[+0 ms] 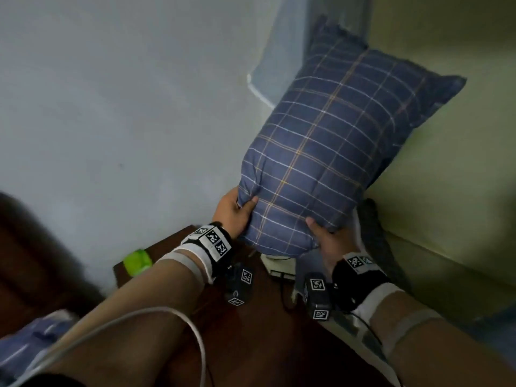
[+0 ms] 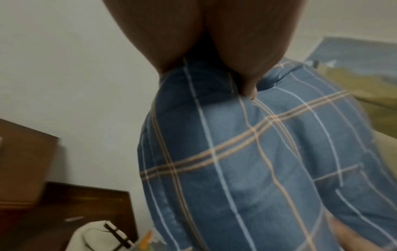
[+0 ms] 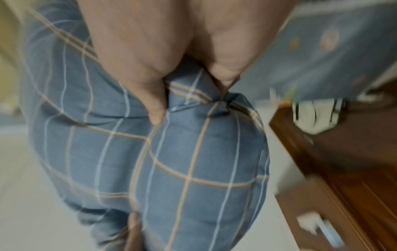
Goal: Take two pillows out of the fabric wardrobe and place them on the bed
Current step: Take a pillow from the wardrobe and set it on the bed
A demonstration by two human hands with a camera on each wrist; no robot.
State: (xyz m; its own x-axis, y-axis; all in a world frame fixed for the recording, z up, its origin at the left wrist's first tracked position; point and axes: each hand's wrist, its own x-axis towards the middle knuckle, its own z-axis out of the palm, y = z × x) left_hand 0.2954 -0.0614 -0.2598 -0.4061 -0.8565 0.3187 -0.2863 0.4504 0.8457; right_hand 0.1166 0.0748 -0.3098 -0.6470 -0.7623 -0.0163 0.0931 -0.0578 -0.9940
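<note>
While the head view looks down, the left hand (image 1: 233, 212) and right hand (image 1: 325, 241) clutch the plaid pillow's (image 1: 335, 135) near end above a wooden nightstand (image 1: 251, 331). Left wrist: thumb dents fabric. Right wrist: fingers (image 3: 133, 76) pinch a corner.

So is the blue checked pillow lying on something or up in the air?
Up in the air. The left hand and right hand grip the pillow by its near corners above the wooden nightstand.
</note>
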